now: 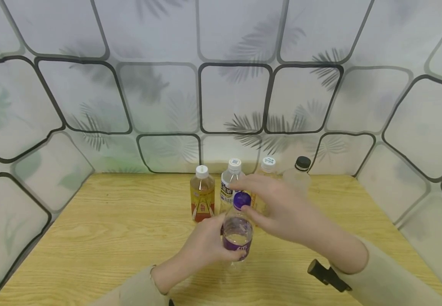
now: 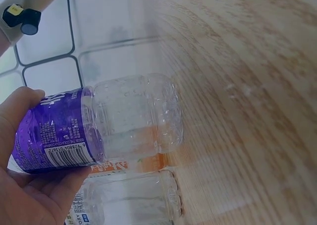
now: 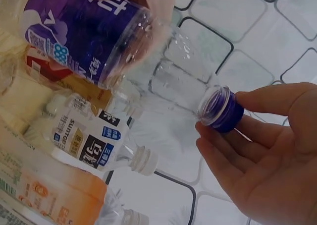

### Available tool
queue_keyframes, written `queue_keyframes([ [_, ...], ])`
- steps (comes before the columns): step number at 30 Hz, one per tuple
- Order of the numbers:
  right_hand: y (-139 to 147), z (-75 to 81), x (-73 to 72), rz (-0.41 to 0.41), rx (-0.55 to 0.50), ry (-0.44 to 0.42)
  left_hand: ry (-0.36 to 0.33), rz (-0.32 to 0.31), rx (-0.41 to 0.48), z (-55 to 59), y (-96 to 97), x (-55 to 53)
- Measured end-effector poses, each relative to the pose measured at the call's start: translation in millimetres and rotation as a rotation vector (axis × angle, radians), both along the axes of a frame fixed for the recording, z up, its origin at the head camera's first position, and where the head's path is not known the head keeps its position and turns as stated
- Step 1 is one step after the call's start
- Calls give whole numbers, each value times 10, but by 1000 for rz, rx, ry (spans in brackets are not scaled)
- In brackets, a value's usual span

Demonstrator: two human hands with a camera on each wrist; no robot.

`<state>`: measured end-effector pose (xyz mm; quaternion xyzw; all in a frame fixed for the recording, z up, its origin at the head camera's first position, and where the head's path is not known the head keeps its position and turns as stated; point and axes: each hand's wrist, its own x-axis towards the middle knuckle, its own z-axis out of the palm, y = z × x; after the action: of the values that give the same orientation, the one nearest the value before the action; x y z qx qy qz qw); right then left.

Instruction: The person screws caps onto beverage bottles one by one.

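Note:
A clear plastic bottle (image 1: 237, 231) with a purple label and a purple cap (image 3: 231, 115) is tilted slightly above the wooden table. My left hand (image 1: 210, 243) grips it round the label, thumb across the front. At the top, my right hand (image 1: 282, 208) holds the cap between thumb and fingers, as the right wrist view shows. The cap sits on the bottle's neck. Seen from the left wrist, the bottle's clear base (image 2: 166, 113) points away from the palm. Liquid inside is hard to make out.
Behind stand an amber drink bottle (image 1: 202, 193), a Suntory bottle (image 3: 89, 133) with a white cap, an orange-labelled bottle (image 3: 59, 188) and a clear black-capped bottle (image 1: 298, 180). A patterned wall covering (image 1: 232, 100) rises behind the wooden table (image 1: 129, 229).

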<state>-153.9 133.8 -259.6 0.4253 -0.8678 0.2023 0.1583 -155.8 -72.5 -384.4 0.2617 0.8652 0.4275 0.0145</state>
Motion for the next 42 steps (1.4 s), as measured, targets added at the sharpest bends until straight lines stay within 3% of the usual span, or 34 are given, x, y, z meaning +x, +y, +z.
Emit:
queue_keyframes([
  [3, -17, -6, -11, 41, 3, -6, 10, 3, -10, 1, 0, -3],
  [8, -46, 18, -37, 10, -16, -19, 29, 9, -18, 19, 0, -4],
  [16, -143, 105, -69, -153, 13, -75, -4, 17, -32, 39, -7, 2],
  [21, -228, 156, -20, -261, 95, -29, -12, 11, -21, 42, -14, -8],
  [24, -237, 134, -31, -274, 100, 7, -15, 8, -15, 44, -16, -16],
  [27, -173, 71, -110, -182, 56, -28, -27, 2, -10, 34, -17, -17],
  [35, 155, -148, -366, 259, -77, -303, -38, -7, 4, 16, -5, -11],
  [39, 220, -203, -442, 364, -144, -418, -28, 4, -10, 21, -3, -12],
  [42, 231, -224, -465, 395, -169, -442, -36, 7, -9, 28, -2, -8],
])
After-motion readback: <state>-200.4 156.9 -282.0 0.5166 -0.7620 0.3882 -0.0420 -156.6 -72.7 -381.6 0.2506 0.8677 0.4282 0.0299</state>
